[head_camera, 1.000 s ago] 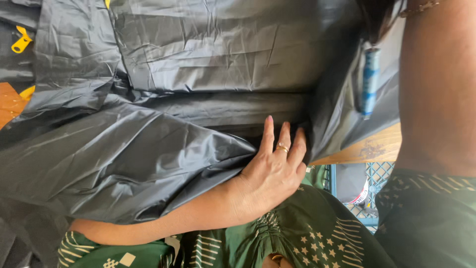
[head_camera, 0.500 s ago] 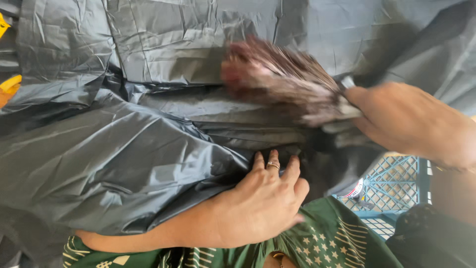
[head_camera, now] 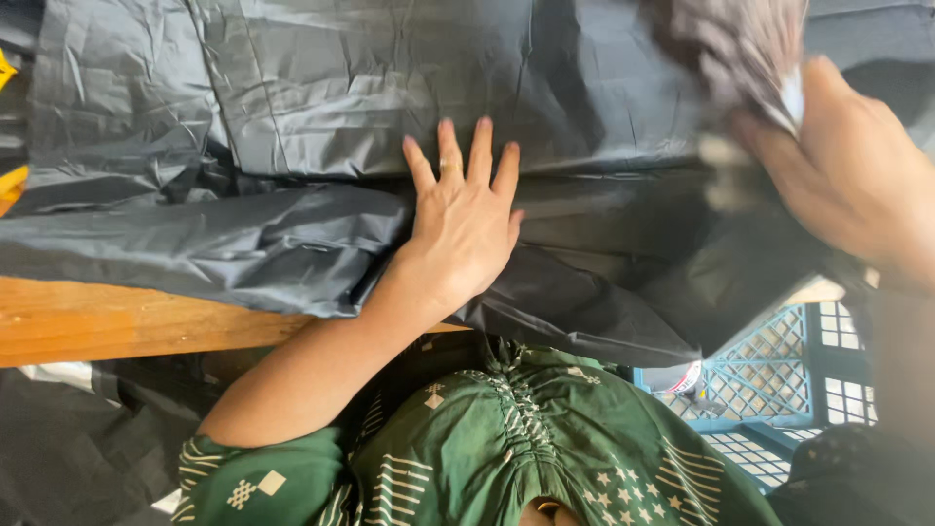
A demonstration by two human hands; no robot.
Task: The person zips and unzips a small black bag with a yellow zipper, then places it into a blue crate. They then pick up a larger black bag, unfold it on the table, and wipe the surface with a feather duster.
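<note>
A large sheet of dark grey, creased, shiny fabric covers the table top. My left hand lies flat on it near the middle, fingers spread, a ring on one finger, pressing the cloth down. My right hand is at the upper right, closed around the handle of a brush with dark brownish bristles. The brush is blurred and sits over the fabric's far right part. I cannot tell whether the bristles touch the cloth.
The wooden table edge shows bare at the lower left, below the fabric's fold. A blue plastic lattice crate stands on the floor at the lower right. My green patterned garment fills the bottom. A yellow piece peeks out at the far left.
My left hand slid up from the fabric's near edge onto the middle of the sheet. The fabric pulled back, baring the wooden edge. The brush swung from the centre to the upper right.
</note>
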